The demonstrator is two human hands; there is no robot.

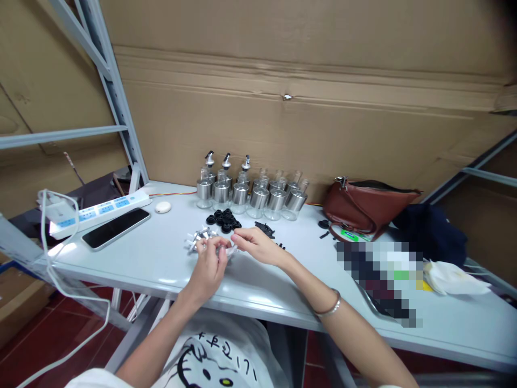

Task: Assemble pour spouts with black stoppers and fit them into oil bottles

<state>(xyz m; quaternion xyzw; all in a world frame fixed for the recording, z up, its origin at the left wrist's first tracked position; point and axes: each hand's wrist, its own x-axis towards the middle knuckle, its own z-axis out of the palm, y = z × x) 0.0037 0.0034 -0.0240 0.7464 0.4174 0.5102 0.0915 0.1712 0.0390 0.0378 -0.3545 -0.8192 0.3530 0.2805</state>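
My left hand (209, 265) and my right hand (260, 247) meet over the front middle of the table. Between them is a small whitish, see-through piece (231, 251), possibly thin plastic; its kind is hard to make out. The left fingers curl round it, and the right thumb and forefinger pinch at its edge. Several silver pourer tops (198, 237) lie in a heap just behind my left hand. Beyond my hands are a pile of round black stoppers (224, 220) and a bunch of thin black parts (265, 230), partly hidden by my right hand.
Glass bottles with steel sleeves (258, 200) stand in rows at the back; 3 carry pourers (226, 160). At left are a phone (116, 228), power strip (97, 213) and round white disc (162, 207). A brown bag (363, 207) and crumpled white tissue (456, 277) lie right.
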